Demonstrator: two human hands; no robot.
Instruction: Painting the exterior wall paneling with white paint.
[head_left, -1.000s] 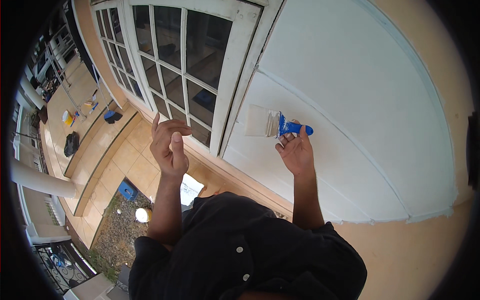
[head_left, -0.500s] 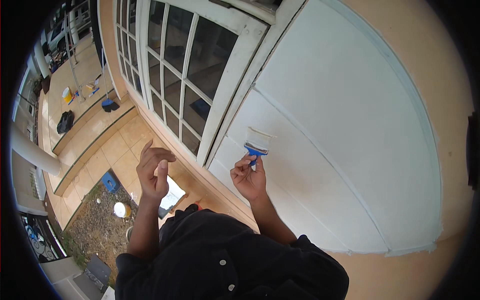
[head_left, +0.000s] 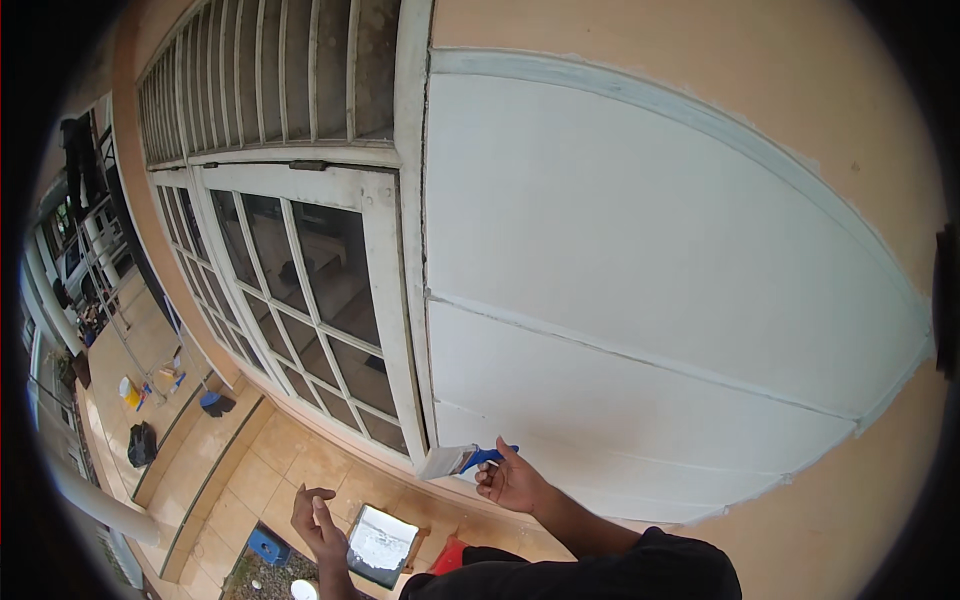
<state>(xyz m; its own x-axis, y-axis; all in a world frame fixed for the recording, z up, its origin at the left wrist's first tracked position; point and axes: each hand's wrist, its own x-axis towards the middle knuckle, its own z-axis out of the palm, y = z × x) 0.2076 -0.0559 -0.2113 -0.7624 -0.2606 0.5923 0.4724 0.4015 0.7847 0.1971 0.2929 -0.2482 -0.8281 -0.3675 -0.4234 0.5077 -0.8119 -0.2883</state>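
Observation:
My right hand (head_left: 518,483) grips a wide paintbrush (head_left: 484,457) by its blue handle, thumb on top. Its pale, paint-coated bristles point left, in front of the foot of the white door frame (head_left: 412,300); whether they touch it I cannot tell. To the right spreads the large white wall panel (head_left: 640,220), with grooves running across it. My left hand (head_left: 320,522) is raised with nothing in it, fingers loosely bent and apart. Below and beside it lies a paint tray (head_left: 382,545) with white paint inside.
A red object (head_left: 450,556) sits right of the tray. Further left are a blue plastic box (head_left: 268,545), a white round container (head_left: 303,590), tiled steps (head_left: 215,455), a broom (head_left: 215,402), a black bag (head_left: 142,445) and a yellow-and-white bucket (head_left: 130,391). A glass-paned door (head_left: 300,270) stands beside the panel.
The view has tilted up, bringing in the louvres above the door. The brush has swung from bristles up against the panel to bristles left, near the door frame. My left hand appears lower.

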